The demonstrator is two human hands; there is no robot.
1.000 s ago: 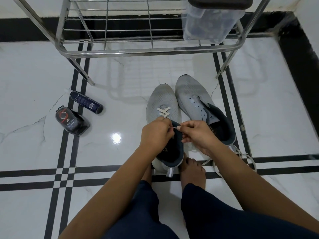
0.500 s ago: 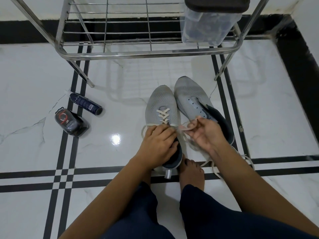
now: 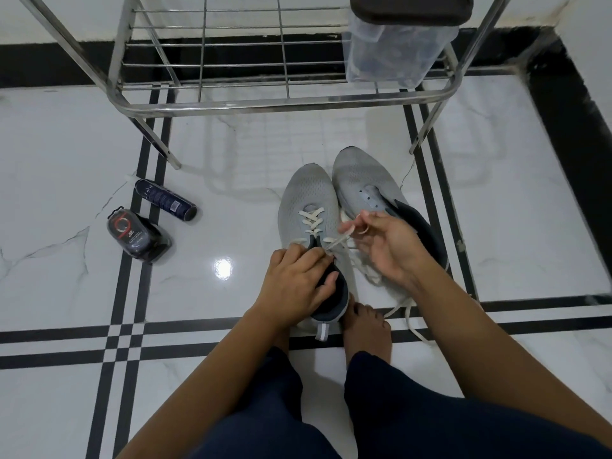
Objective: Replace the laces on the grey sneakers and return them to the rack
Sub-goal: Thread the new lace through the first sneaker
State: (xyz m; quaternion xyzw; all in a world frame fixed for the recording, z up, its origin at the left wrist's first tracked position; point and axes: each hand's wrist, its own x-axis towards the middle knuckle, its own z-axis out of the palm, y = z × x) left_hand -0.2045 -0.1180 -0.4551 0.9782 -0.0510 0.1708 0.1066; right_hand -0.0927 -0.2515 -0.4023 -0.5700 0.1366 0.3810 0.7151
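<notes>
Since a second ago the right hand (image 3: pixel 385 246) has drawn the cream lace (image 3: pixel 341 235) out sideways, pinched, while the left hand (image 3: pixel 294 283) clamps the left sneaker (image 3: pixel 306 200) on the floor (image 3: pixel 66 127) before the rack (image 3: pixel 284 104); lacing judged about half done, right sneaker (image 3: pixel 361 177) unlaced.

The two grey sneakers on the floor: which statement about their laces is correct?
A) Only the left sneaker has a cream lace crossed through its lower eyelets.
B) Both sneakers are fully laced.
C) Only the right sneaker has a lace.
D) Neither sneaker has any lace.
A: the left sneaker shows cream lace crossings, while the right sneaker has bare eyelets.
</notes>
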